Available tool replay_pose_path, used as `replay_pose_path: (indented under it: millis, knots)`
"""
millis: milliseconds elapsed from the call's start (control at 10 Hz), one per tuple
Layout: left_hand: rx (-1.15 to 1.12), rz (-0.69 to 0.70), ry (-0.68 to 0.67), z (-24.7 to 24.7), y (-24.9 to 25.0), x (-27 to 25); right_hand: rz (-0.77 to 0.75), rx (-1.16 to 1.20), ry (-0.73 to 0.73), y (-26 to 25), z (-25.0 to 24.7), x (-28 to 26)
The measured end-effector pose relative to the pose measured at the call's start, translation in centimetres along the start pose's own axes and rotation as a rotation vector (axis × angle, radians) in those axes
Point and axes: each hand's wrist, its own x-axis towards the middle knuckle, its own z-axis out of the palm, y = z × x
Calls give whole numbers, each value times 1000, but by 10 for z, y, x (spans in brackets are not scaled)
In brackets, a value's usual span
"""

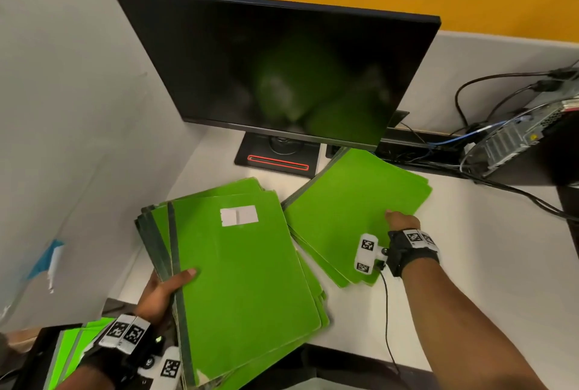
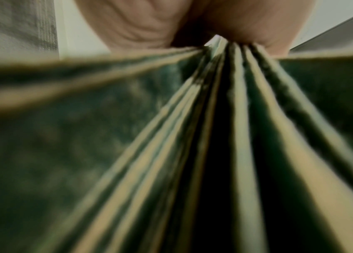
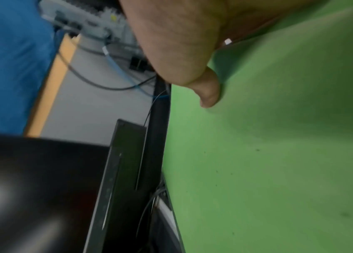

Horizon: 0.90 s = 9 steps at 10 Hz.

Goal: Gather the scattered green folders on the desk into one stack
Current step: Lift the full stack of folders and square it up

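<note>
A thick stack of green folders [image 1: 244,264] with dark spines and a white label [image 1: 238,215] lies fanned on the white desk [image 1: 470,248], overhanging its front edge. My left hand [image 1: 166,289] grips this stack at the spine side, thumb on top. The left wrist view shows only my left hand [image 2: 149,25] and the blurred folder edges [image 2: 214,137]. To the right, a second group of green folders [image 1: 351,201] lies askew. My right hand [image 1: 402,223] holds its right edge with the thumb [image 3: 209,92] on the top green folder [image 3: 279,154]; the other fingers are hidden.
A black monitor [image 1: 275,66] on a stand [image 1: 277,161] stands just behind both piles. A small computer with cables [image 1: 517,135] sits at the back right. A grey partition [image 1: 78,107] borders the left. More green sheets [image 1: 72,345] show below the desk's front left corner.
</note>
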Motion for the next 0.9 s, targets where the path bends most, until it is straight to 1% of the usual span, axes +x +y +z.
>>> replay_pose_path:
  millis: [100, 200, 300, 400, 500, 600, 700, 800, 900]
  knots:
    - [1, -4, -10, 0, 1, 3, -71, 66, 118, -5, -16, -4]
    - [15, 15, -47, 5, 1, 5, -148, 87, 144, 1, -62, 4]
    - [-22, -21, -69, 13, -2, 7, -148, 88, 111, 22, -114, 20]
    - [-18, -39, -114, 25, -7, 9, -127, 104, 4, 44, -135, 27]
    - [-6, -52, -135, 49, -7, 10, -177, 90, -163, 47, -117, 2]
    - [23, -34, -214, 78, -4, 14, -214, 85, -255, 41, -75, -21]
    - [45, 12, -272, 103, 2, 20, -243, 99, -281, 41, -34, -20]
    - [65, 36, -331, 123, 7, 22, -279, 57, -295, 50, -10, -11]
    - [94, 37, -369, 136, 8, 23, -297, 3, -378, 51, -7, -10]
